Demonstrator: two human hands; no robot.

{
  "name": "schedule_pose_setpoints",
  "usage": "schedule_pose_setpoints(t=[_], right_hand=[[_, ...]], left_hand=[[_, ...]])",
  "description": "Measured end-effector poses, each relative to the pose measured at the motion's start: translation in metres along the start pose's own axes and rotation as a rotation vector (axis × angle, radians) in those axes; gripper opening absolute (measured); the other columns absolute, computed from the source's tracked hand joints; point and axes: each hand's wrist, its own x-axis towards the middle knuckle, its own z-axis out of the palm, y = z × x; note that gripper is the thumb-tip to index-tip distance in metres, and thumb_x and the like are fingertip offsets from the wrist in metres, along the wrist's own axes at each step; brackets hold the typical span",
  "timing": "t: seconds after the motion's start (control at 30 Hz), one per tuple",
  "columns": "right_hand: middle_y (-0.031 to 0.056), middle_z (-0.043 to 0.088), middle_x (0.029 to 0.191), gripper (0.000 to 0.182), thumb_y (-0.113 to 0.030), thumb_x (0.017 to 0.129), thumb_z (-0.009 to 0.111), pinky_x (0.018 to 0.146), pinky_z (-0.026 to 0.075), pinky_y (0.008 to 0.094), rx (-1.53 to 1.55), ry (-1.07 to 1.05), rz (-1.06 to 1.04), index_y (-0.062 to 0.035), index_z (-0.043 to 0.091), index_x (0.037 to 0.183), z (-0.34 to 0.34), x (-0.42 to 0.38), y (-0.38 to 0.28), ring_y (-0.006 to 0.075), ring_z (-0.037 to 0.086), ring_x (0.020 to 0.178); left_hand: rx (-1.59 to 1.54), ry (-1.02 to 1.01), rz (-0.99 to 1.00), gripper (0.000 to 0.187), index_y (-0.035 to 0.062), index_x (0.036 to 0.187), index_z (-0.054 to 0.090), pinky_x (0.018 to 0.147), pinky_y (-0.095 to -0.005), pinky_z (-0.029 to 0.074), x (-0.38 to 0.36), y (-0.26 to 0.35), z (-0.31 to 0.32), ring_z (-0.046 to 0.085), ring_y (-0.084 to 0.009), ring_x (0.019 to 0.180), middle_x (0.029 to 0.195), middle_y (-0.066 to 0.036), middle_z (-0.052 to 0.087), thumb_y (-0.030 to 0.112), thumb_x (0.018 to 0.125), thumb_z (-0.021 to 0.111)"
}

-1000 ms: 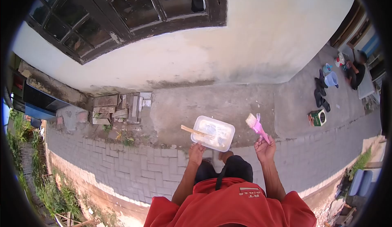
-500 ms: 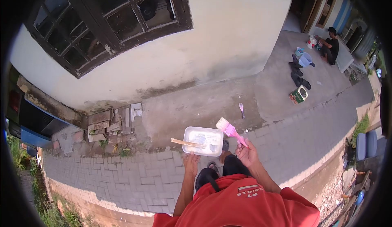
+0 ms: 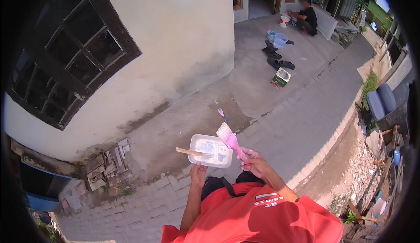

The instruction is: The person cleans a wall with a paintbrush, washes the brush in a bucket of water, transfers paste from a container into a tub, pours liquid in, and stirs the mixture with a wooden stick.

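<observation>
A white plastic tray [image 3: 224, 161] with whitish paint residue rests in my left hand [image 3: 198, 175], which grips its near edge from below. Across the tray's left side lies a wooden stick [image 3: 188, 151], partly over the rim. My right hand [image 3: 253, 161] is closed round the handle of a pink paintbrush [image 3: 230, 140]. The brush points up and to the left, its pale bristles just above the tray's right corner. Beyond it on the ground lies a smaller purple-handled brush [image 3: 222, 113].
Ahead is a cream wall [image 3: 175, 37] with a dark window frame [image 3: 124, 46]. Broken tiles [image 3: 107, 166] lie at its foot. On the paving stand a green tin [image 3: 280, 78], black sandals [image 3: 280, 64] and a light-blue basin [image 3: 280, 40]. Farther back a person [image 3: 307, 18] squats beside a white bucket [image 3: 284, 21].
My view has turned to the right, so the wall and window shift left and down. My right hand has brought the brush a little closer to the tray, more upright.
</observation>
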Motion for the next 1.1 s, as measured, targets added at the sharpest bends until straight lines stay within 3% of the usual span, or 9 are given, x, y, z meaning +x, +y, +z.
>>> schedule_pose_setpoints(t=[0.23,0.33,0.47,0.57,0.87,1.1], right_hand=[[0.0043,0.059,0.087,0.037,-0.012,0.094,0.06,0.056,0.044,0.0229,-0.019,0.179,-0.098,0.0013,0.055,0.129,-0.116,-0.099,-0.116,0.0076,0.049,0.06],[0.0001,0.049,0.071,0.034,-0.019,0.096,0.058,0.046,0.034,0.0209,-0.234,0.326,-0.221,0.0034,0.056,0.121,-0.147,-0.123,-0.168,0.0047,0.036,0.047],[-0.0042,0.044,0.065,0.036,-0.03,0.099,0.059,0.045,0.029,0.0219,-0.345,0.405,-0.274,0.0038,0.06,0.113,-0.186,-0.135,-0.213,0.0034,0.033,0.046],[-0.0043,0.043,0.064,0.035,-0.029,0.1,0.058,0.045,0.03,0.022,-0.226,0.428,-0.293,0.004,0.06,0.113,-0.215,-0.132,-0.234,0.0035,0.033,0.045],[-0.0035,0.045,0.064,0.032,-0.029,0.102,0.055,0.045,0.029,0.0221,-0.107,0.372,-0.291,0.002,0.062,0.105,-0.322,-0.112,-0.334,0.0036,0.033,0.046],[-0.0035,0.044,0.065,0.031,-0.03,0.1,0.06,0.046,0.029,0.0208,-0.301,0.727,-0.409,0.0011,0.063,0.102,-0.413,-0.186,-0.453,0.0034,0.035,0.05]], left_hand=[[-0.04,-0.033,-0.128,0.058,0.0066,0.134,0.051,0.105,-0.0414,0.045,0.023,-0.113,0.125,0.055,-0.0226,0.118,0.126,-0.007,0.057,0.036,0.09,0.073],[-0.062,-0.002,-0.174,0.045,0.0085,0.124,0.054,0.103,-0.0405,0.048,0.025,-0.152,0.18,0.057,-0.021,0.114,0.12,-0.006,0.061,0.029,0.089,0.075],[-0.023,-0.059,-0.199,0.051,0.0079,0.13,0.053,0.104,-0.0392,0.047,0.033,-0.195,0.221,0.056,-0.0217,0.117,0.121,-0.006,0.059,0.035,0.091,0.072],[-0.014,-0.059,-0.245,0.042,0.0111,0.122,0.055,0.101,-0.0397,0.046,0.045,-0.22,0.254,0.058,-0.0184,0.111,0.116,-0.003,0.062,0.028,0.089,0.074],[0.051,-0.079,-0.302,0.038,0.0126,0.12,0.054,0.101,-0.0398,0.046,0.114,-0.325,0.378,0.058,-0.0176,0.111,0.116,-0.002,0.061,0.025,0.09,0.074],[0.048,-0.158,-0.423,0.038,0.0109,0.119,0.053,0.101,-0.0396,0.047,0.17,-0.418,0.532,0.06,-0.0177,0.108,0.113,-0.004,0.062,0.026,0.09,0.074]])
